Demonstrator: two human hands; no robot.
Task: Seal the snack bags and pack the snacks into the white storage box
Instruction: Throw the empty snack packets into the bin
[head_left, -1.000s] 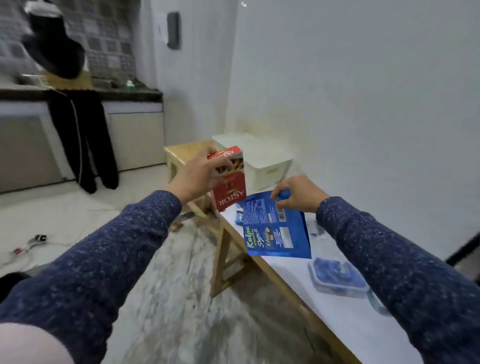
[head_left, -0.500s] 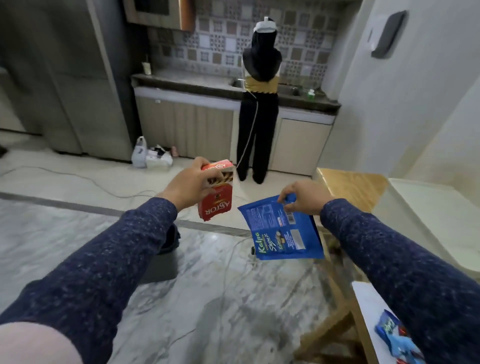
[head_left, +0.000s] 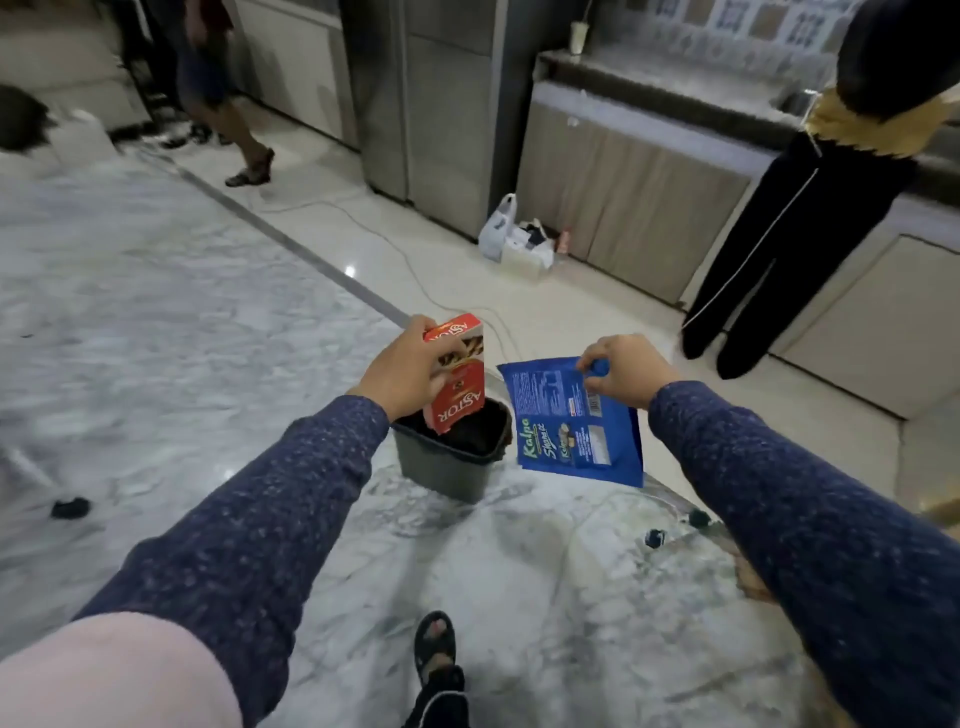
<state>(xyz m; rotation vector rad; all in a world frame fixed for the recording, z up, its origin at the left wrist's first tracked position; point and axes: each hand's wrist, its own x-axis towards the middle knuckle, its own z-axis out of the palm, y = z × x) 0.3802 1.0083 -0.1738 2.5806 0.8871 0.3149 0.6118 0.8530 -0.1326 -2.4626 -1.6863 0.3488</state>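
Readable print on two snack packs

The red box (head_left: 457, 379) reads "ASTOR" twice, upside down, on its top flap and near its lower end. The blue bag (head_left: 571, 423) reads "Kalpa" in green along its lower left edge, with white script beside it and fine print too small to read.

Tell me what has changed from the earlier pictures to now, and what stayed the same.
The person turned away from the table and white box, which are out of view now. Both hands now hang above a dark bin on the floor. The left hand still grips the red Astor box, and the right hand still pinches the blue Kalpa bag by its top.
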